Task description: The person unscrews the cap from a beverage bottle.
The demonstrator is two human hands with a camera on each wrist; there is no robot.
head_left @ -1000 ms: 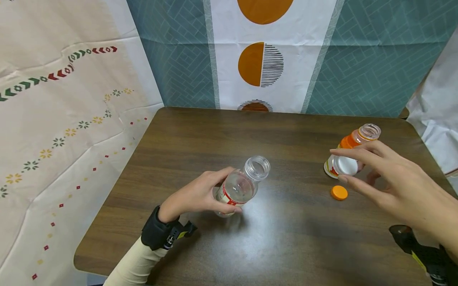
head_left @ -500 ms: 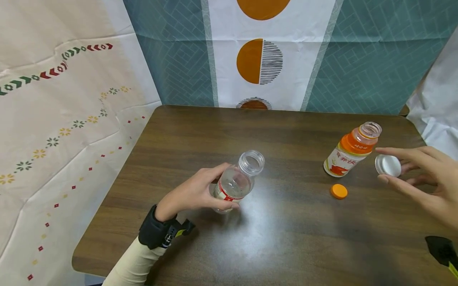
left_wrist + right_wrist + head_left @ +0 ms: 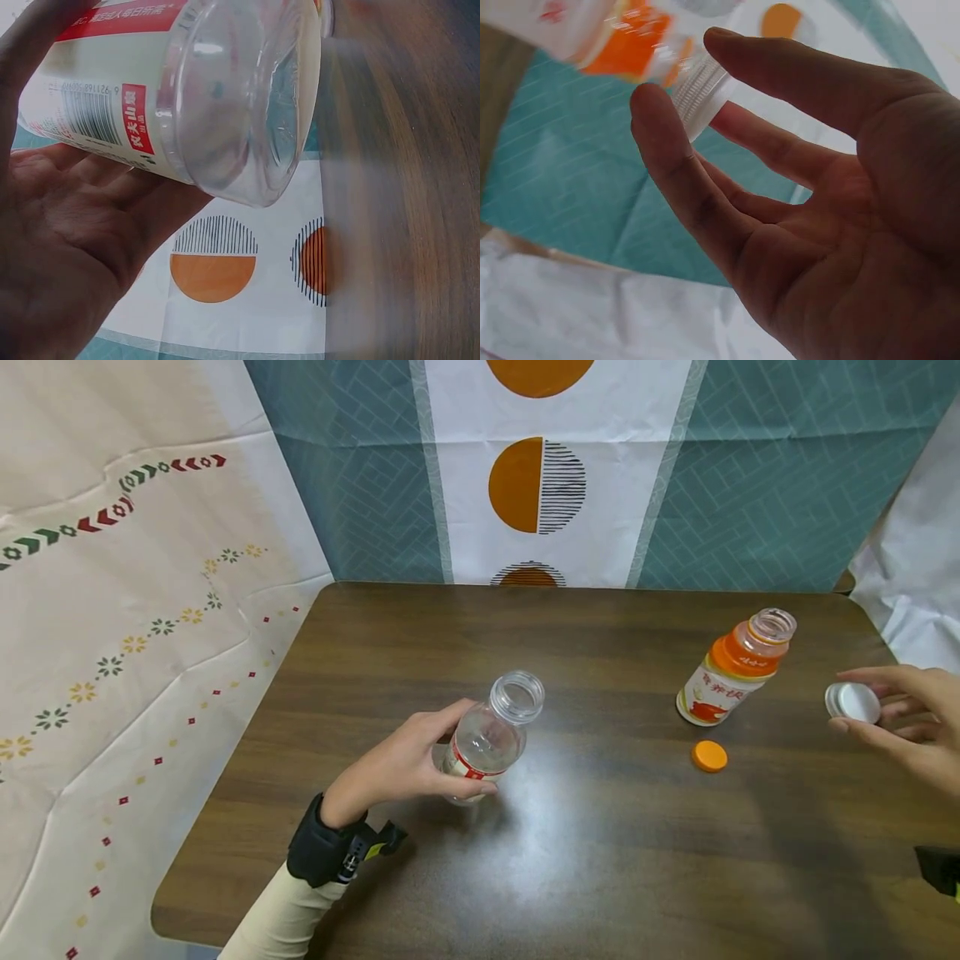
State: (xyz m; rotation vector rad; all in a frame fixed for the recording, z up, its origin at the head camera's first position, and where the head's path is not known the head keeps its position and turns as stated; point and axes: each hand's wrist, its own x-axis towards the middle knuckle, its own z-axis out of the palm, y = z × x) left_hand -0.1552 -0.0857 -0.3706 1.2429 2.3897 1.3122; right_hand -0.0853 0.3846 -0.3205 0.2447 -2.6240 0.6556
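Note:
My left hand (image 3: 401, 764) grips a clear, uncapped plastic bottle (image 3: 487, 739) around its labelled body, near the middle of the table. The left wrist view shows the bottle's base (image 3: 247, 105) and a label with red print and a barcode. At the right, my right hand (image 3: 918, 718) pinches a white ribbed cap (image 3: 857, 702) between thumb and fingertips, above the tabletop. To the left of that hand stands an uncapped bottle (image 3: 731, 672) with an orange shoulder and white label. An orange cap (image 3: 708, 756) lies on the table in front of it.
The brown wooden table (image 3: 600, 868) has rounded corners. A teal and white cloth (image 3: 375, 485) hangs behind its back edge. Pale patterned cloth (image 3: 150, 693) hangs along the left, and white cloth (image 3: 911, 577) at the right.
My right hand has moved right with the white cap, uncovering the orange-shouldered bottle that it partly hid. My left hand keeps its grip on the clear bottle, with little movement.

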